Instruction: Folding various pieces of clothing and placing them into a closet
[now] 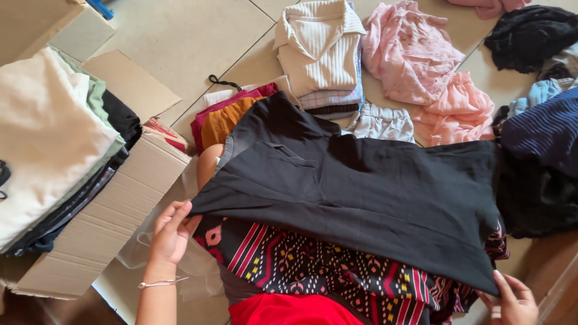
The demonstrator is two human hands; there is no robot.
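Red cloth (289, 310), patterned skirt (313, 265); left hand (171, 232) and right hand (512, 301) each pinch a black garment (361, 192) corner; cardboard box (114, 216) left.

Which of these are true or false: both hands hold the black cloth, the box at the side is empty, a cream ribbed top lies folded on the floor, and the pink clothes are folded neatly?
1. Both the left hand and right hand grip the black garment. True.
2. The cardboard box is empty. False: it holds stacked folded clothes.
3. A cream ribbed top lies folded on the tiled floor. True.
4. The pink clothes are neatly folded. False: they lie crumpled.
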